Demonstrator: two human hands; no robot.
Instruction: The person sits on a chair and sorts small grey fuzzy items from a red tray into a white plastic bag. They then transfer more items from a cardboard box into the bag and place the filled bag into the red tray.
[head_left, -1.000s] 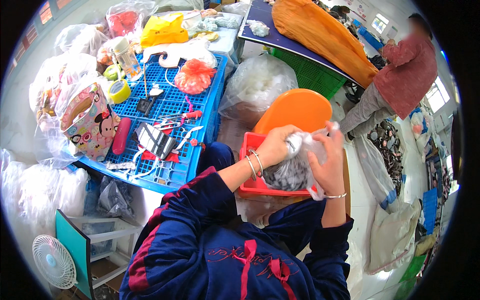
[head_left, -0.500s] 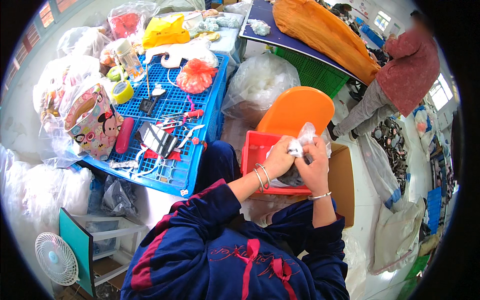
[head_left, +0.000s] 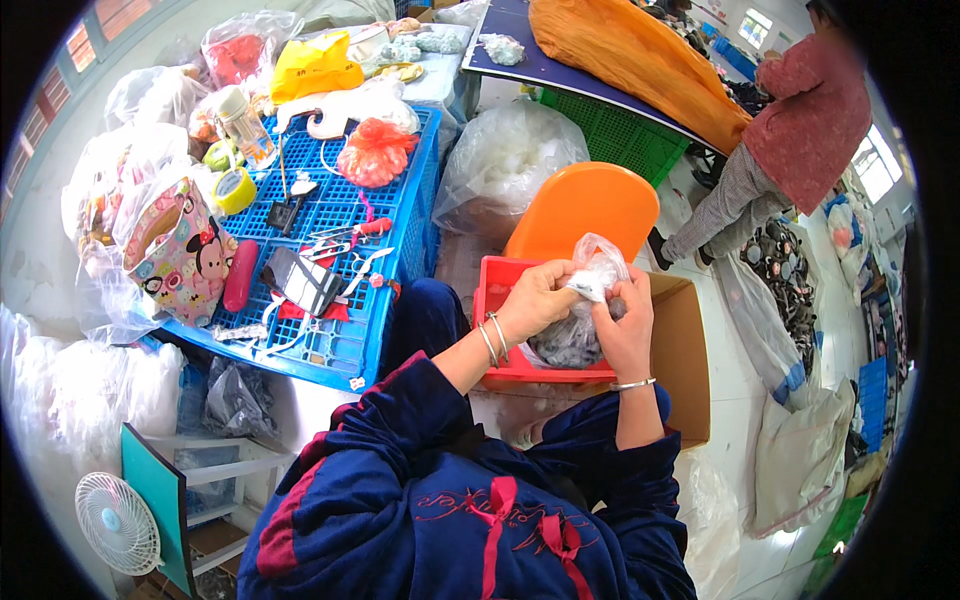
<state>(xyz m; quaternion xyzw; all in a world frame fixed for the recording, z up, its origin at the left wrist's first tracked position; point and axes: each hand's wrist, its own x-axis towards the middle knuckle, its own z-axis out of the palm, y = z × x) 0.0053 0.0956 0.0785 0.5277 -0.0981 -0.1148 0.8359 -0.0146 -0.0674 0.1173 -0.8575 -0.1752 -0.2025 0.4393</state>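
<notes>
Over a red plastic bin (head_left: 490, 292) I hold a clear plastic bag (head_left: 598, 262) by its gathered neck. My left hand (head_left: 538, 300) is closed, thumb and fingers pinching the neck's left side. My right hand (head_left: 627, 328) is also closed, gripping the bag's right side. The bag's crumpled top sticks up between the hands. Below them, its lower part hangs inside the bin, with grey and black contents (head_left: 568, 345) showing through; what they are I cannot make out.
Behind the bin stands an orange chair (head_left: 585, 205); a cardboard box (head_left: 685, 360) is on its right. A blue plastic crate (head_left: 345, 350) at left carries scissors, yellow tape (head_left: 235, 190), a patterned bag (head_left: 180, 250) and a bottle. A person (head_left: 805, 125) stands far right.
The view has shifted slightly. The bag's top now stands higher and fuller between my hands, and more of its dark contents shows below. Both hands keep their hold.
</notes>
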